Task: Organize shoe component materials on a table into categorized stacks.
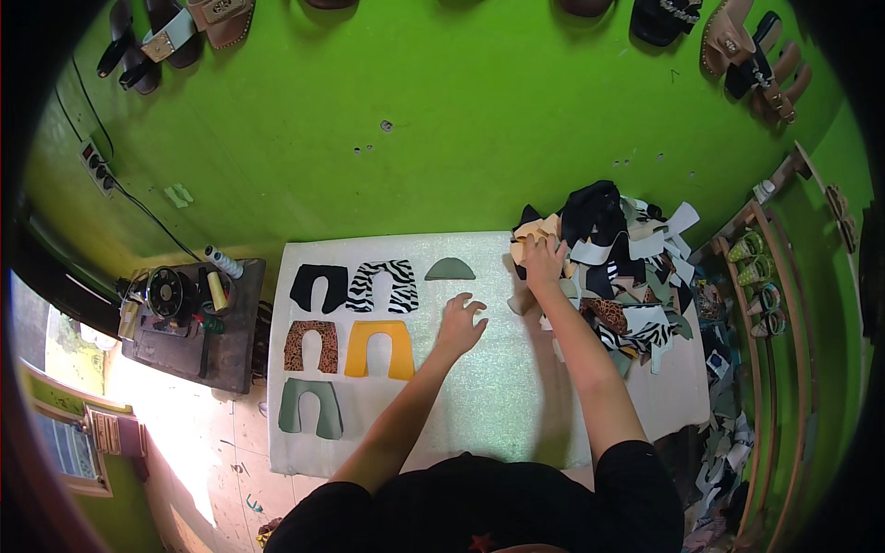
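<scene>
My left hand (461, 323) hovers over the white tabletop (470, 396), fingers apart and holding nothing. Just beyond it lies a grey-green half-moon piece (450, 269). My right hand (545, 261) reaches onto the left edge of a heap of material scraps (636, 263), fingers spread over cream-coloured scraps (551, 226). Flat U-shaped cutouts lie at the left: a black one (305, 284), a zebra-striped one (400, 286), a brown spotted one (293, 352), a yellow one (398, 352) and a grey-green one (295, 415).
A sewing machine (166, 293) with thread cones (221, 263) stands on a dark table at the left. Sandals (737, 51) hang along the green wall. A wooden rack (770, 387) with shoes is at the right, beside more scraps (724, 461) below the table.
</scene>
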Motion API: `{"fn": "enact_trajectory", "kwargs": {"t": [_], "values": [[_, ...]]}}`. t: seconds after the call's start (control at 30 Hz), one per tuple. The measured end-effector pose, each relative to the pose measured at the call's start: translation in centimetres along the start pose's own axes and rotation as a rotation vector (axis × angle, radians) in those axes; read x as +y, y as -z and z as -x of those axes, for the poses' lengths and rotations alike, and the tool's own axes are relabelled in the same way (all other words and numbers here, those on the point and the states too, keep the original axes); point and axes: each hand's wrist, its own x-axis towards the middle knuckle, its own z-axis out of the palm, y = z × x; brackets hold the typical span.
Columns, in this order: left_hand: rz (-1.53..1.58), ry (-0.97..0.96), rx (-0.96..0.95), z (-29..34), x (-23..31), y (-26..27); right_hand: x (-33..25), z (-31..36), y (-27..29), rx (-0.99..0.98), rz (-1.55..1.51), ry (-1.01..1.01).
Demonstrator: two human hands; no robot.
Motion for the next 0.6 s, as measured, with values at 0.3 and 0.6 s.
{"fn": "enact_trajectory", "kwargs": {"t": [0.3,0.6], "values": [[0.072,-0.007,-0.039,0.7,3.2,2.2,4.3,2.6,5.8,0.280,-0.342,-0.003],[0.191,-0.136,-0.026,-0.1,7.6,2.4,8.9,4.2,9.7,0.557,-0.793,-0.230]]}}
